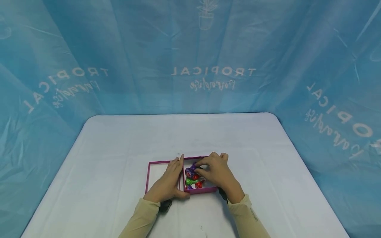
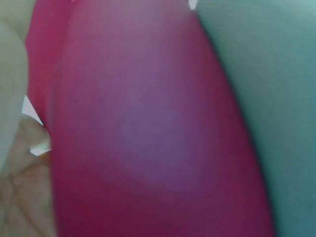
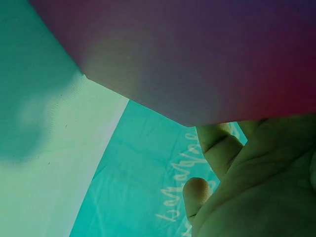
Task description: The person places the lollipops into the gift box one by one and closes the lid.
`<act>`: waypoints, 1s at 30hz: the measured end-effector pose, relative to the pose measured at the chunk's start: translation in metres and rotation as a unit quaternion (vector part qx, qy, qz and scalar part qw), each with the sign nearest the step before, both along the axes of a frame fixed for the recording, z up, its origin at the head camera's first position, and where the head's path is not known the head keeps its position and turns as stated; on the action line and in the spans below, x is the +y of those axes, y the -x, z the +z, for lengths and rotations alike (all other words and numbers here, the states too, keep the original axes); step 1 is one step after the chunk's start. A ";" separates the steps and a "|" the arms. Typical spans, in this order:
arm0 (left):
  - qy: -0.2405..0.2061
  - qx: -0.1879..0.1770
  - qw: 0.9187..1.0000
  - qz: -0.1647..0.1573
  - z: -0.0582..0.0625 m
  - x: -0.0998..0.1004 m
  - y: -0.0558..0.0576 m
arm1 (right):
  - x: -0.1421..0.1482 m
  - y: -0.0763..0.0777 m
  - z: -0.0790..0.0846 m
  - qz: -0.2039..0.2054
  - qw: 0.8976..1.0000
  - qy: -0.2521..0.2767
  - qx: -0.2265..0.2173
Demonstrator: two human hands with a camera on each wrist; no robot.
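Note:
A shallow magenta box with a pale inside sits on the table, with several shiny wrapped candies heaped at its left end. Among them are a green candy and a red candy. My right hand reaches in over the box's right side and pinches a purple wrapped candy. Along the box's left wall lies my left hand, fingers straight toward the far edge and thumb against the near wall. Magenta box wall fills most of the left wrist view, and the right wrist view shows no candy.
A second magenta-rimmed tray with a white inside lies left of the box, partly under my left hand. Both stand on a white-covered table. Blue printed curtains hang around its far and side edges.

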State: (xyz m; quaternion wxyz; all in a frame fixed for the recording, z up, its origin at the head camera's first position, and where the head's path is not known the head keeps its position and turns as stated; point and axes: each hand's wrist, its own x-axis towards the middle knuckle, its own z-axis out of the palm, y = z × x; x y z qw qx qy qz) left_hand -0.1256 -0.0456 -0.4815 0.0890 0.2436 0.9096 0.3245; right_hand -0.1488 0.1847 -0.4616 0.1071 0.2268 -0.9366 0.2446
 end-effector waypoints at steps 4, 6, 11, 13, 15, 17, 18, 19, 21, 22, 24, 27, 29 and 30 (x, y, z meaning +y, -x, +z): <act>0.030 0.031 0.999 -0.019 0.003 0.000 0.001 | 0.005 -0.003 0.005 0.009 1.000 -0.009 0.003; 0.048 0.055 0.997 -0.019 0.007 -0.006 0.002 | 0.006 -0.006 0.012 0.017 1.000 -0.012 0.006; 0.077 0.091 0.993 0.019 0.021 -0.039 0.004 | 0.004 -0.011 0.039 0.059 0.998 -0.016 0.008; 0.088 0.087 0.992 0.033 0.024 -0.056 0.005 | 0.000 -0.011 0.049 0.086 0.996 -0.032 0.009; 0.090 0.073 0.992 0.041 0.026 -0.070 0.007 | -0.006 -0.010 0.058 0.114 0.992 -0.061 0.009; 0.088 0.055 0.994 0.046 0.027 -0.083 0.007 | -0.015 -0.009 0.067 0.136 0.985 -0.110 0.009; 0.087 0.048 0.994 0.050 0.028 -0.089 0.007 | -0.021 -0.009 0.071 0.144 0.980 -0.139 0.007; 0.084 0.043 0.994 0.055 0.030 -0.094 0.008 | -0.027 -0.008 0.075 0.150 0.974 -0.168 0.005; 0.079 0.037 0.994 0.065 0.033 -0.102 0.007 | -0.039 -0.006 0.083 0.157 0.961 -0.229 0.000; 0.080 0.036 0.994 0.069 0.034 -0.105 0.007 | -0.046 -0.004 0.085 0.157 0.953 -0.257 -0.004; 0.078 0.034 0.994 0.075 0.036 -0.110 0.006 | -0.060 -0.001 0.088 0.155 0.941 -0.300 -0.020; 0.072 0.034 0.994 0.073 0.036 -0.115 0.004 | -0.079 0.003 0.084 0.150 0.924 -0.349 -0.045; 0.066 0.035 0.995 0.069 0.036 -0.118 0.003 | -0.090 0.005 0.078 0.148 0.913 -0.376 -0.057; 0.064 0.038 0.995 0.066 0.035 -0.119 0.003 | -0.094 0.006 0.074 0.150 0.907 -0.389 -0.059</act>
